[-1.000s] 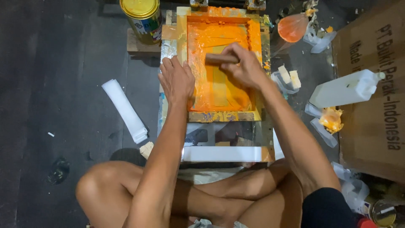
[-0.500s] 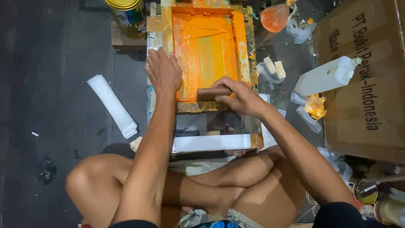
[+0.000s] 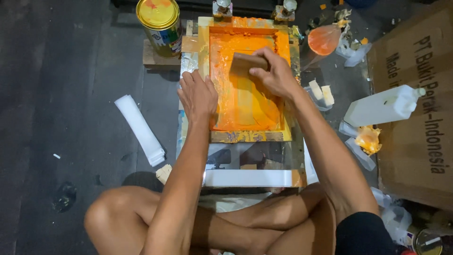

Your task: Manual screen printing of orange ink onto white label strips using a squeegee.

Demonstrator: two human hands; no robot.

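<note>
Orange ink already coats most of the screen frame (image 3: 204,56). Your right hand (image 3: 276,75) is clamped on the wooden squeegee (image 3: 247,61) near its far edge; your left hand (image 3: 198,94) presses flat, fingers spread, on the left rail. You look mid-pass.

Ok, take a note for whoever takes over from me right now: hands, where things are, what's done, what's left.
Left hand: flat on the left side of the wooden screen frame, pressing it down.
Right hand: gripping the squeegee near the far end of the screen.
Orange ink covers the mesh.
Paint can stands beyond the frame's left corner; white bottle lies to the right.
Left: whether another pull is needed can't be told.
</note>
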